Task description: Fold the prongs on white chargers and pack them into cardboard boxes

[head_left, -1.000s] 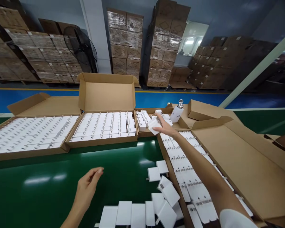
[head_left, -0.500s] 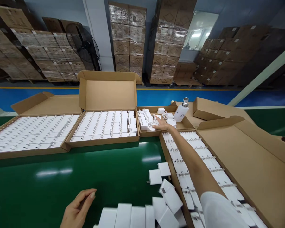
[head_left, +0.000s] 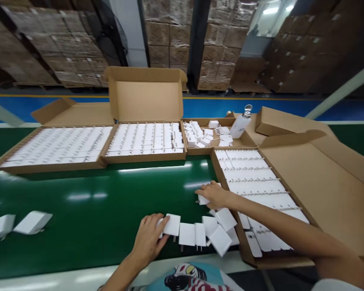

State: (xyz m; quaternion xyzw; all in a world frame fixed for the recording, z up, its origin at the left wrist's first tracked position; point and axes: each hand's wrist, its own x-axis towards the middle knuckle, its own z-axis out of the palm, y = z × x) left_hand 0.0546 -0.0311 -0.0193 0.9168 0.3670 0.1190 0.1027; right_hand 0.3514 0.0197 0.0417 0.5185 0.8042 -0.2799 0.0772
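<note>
My left hand (head_left: 149, 237) is closed at the left end of a row of white plug chargers, its fingers and thumb around the end one (head_left: 172, 224). Metal pins stick out below this row. Farther right, my right hand (head_left: 214, 195) is closed over another white charger (head_left: 203, 199), hiding most of it. Between my right hand and my body lies a loose pile of chargers (head_left: 221, 239). Under my right forearm stands an open carton (head_left: 227, 182) with packed rows of chargers.
Two open cartons of chargers (head_left: 74, 165) (head_left: 145, 158) stand at the back left. A shallow box (head_left: 200, 151) holds loose chargers, a cable and a pump bottle (head_left: 239, 126). Two chargers (head_left: 33, 222) (head_left: 0, 228) lie at left on the green belt (head_left: 109, 202).
My right hand has come back from the shallow box to the chargers on the belt. My left hand has moved right onto the row. The view has tipped down, and two chargers show at left.
</note>
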